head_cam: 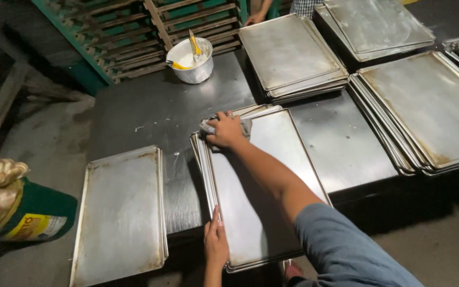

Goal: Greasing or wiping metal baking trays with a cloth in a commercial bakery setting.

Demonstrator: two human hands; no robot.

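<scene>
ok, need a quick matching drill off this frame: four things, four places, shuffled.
Things:
1. white round bowl
2. grey crumpled rag
3. left hand
4. green canister

Places:
a. near edge of the middle steel tray stack
b. far-left floor
c. under the right hand
d. dark tabletop, by the slatted green rack

Pairs: 1-d, 2-c, 3-a, 4-b
</scene>
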